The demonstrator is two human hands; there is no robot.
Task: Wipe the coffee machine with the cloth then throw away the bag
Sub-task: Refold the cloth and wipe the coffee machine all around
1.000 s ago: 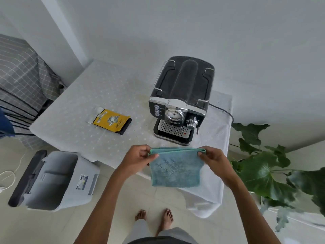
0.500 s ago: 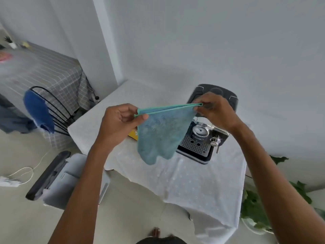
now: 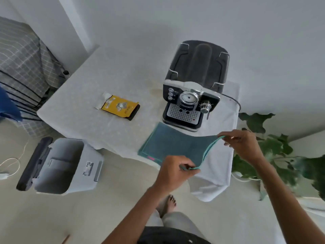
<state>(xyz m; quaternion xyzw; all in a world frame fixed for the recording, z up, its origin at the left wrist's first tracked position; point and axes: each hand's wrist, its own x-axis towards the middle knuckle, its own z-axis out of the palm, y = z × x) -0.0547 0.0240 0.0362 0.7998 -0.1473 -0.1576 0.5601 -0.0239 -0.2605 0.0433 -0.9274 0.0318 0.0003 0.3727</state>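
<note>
A black and chrome coffee machine (image 3: pixel 195 88) stands at the back right of the white-clothed table (image 3: pixel 98 95). A teal cloth (image 3: pixel 168 145) lies spread on the table just in front of it. My left hand (image 3: pixel 173 170) pinches the cloth's near corner, and my right hand (image 3: pixel 241 143) pinches its right corner, lifted a little off the table. A yellow and black bag (image 3: pixel 120 107) lies flat on the table, left of the machine.
An open grey bin (image 3: pixel 59 166) with its lid flipped back stands on the floor left of the table. A leafy plant (image 3: pixel 274 154) stands at the right. A chair with a blue garment (image 3: pixel 7 106) and a checked cloth are far left. A white cable (image 3: pixel 12 162) lies on the floor.
The cloth hung in the air between both hands, raised in front of the machine; now it lies spread on the table in front of the machine, both hands still pinching its corners.
</note>
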